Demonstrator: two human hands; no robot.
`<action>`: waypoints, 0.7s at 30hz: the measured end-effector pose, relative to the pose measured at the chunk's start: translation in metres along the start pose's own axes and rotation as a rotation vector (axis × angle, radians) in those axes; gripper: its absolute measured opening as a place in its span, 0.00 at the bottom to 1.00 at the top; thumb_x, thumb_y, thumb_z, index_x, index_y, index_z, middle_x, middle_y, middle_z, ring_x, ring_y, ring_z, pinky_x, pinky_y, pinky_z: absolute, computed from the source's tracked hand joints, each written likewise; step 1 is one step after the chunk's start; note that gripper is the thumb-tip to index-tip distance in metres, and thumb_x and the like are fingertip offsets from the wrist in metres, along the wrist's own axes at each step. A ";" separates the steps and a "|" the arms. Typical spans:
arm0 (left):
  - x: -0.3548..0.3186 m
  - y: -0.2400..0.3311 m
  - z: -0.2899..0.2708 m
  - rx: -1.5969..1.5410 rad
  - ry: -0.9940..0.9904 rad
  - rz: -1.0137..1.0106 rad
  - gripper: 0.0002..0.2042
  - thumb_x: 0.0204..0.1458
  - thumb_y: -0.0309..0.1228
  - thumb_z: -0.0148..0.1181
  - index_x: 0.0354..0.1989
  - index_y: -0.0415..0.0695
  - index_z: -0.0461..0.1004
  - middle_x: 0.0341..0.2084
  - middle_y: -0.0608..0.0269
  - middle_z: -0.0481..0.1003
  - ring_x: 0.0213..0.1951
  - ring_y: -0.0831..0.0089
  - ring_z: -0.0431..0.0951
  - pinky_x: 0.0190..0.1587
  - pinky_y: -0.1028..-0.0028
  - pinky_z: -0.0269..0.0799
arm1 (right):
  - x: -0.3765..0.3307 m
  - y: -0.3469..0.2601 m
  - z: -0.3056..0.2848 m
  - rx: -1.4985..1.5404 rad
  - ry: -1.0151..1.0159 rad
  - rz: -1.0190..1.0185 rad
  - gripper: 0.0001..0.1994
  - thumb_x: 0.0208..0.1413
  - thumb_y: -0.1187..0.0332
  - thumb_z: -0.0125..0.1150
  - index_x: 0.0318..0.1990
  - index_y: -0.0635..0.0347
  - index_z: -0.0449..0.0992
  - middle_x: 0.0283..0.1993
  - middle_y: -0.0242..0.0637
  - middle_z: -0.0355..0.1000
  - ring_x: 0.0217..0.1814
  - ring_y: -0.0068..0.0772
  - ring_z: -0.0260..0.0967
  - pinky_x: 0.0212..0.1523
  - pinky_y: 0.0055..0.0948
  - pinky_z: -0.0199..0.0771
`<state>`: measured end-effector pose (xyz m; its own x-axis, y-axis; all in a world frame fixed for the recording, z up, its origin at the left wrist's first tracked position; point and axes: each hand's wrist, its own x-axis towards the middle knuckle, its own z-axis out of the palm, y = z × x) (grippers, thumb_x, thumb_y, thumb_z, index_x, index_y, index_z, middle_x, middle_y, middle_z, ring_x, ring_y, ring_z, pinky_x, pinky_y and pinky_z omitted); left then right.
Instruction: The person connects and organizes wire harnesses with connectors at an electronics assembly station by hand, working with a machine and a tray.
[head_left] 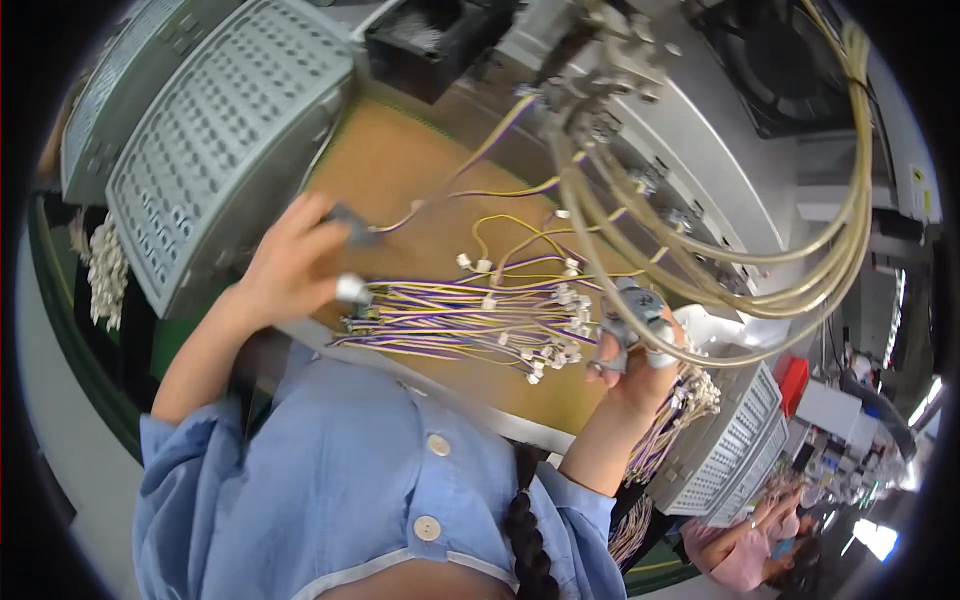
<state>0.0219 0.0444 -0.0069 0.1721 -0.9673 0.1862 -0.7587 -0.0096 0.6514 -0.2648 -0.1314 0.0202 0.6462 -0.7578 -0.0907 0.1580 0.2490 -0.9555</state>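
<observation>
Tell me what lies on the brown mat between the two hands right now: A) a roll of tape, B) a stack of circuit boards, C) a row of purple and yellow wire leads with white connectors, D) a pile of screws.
C: purple and yellow wire leads with white connectors lie in a row across the brown mat, between the left hand and the right hand.

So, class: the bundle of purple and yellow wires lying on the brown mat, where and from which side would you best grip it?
Probably the wire bundle at mid-length, from above, fingers pinching across the strands: they run side by side, flat on the brown mat, while both ends carry loose white connectors.
</observation>
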 end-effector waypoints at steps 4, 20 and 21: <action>-0.036 -0.011 0.023 0.143 0.057 0.000 0.11 0.33 0.21 0.59 0.29 0.38 0.71 0.30 0.53 0.67 0.34 0.54 0.66 0.37 0.67 0.64 | 0.010 0.015 -0.002 0.192 0.233 -0.072 0.19 0.53 0.59 0.52 0.40 0.71 0.70 0.17 0.40 0.68 0.11 0.24 0.62 0.11 0.21 0.67; -0.026 -0.003 0.011 0.159 -0.064 -0.063 0.10 0.32 0.15 0.52 0.27 0.36 0.69 0.29 0.52 0.66 0.34 0.53 0.66 0.35 0.63 0.64 | 0.029 -0.011 -0.039 -0.231 0.455 0.015 0.21 0.53 0.57 0.53 0.45 0.69 0.66 0.36 0.43 0.71 0.28 0.30 0.70 0.18 0.26 0.68; -0.021 -0.007 0.009 0.136 -0.011 -0.058 0.09 0.33 0.15 0.53 0.26 0.37 0.69 0.26 0.53 0.67 0.31 0.54 0.67 0.33 0.64 0.64 | 0.018 -0.017 -0.045 -0.519 0.462 -0.076 0.20 0.53 0.59 0.54 0.44 0.70 0.67 0.35 0.45 0.71 0.29 0.30 0.70 0.19 0.25 0.68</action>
<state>0.0180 0.0625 -0.0218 0.2115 -0.9669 0.1428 -0.8259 -0.0987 0.5551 -0.2899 -0.1766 0.0225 0.2460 -0.9691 -0.0178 -0.2613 -0.0486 -0.9640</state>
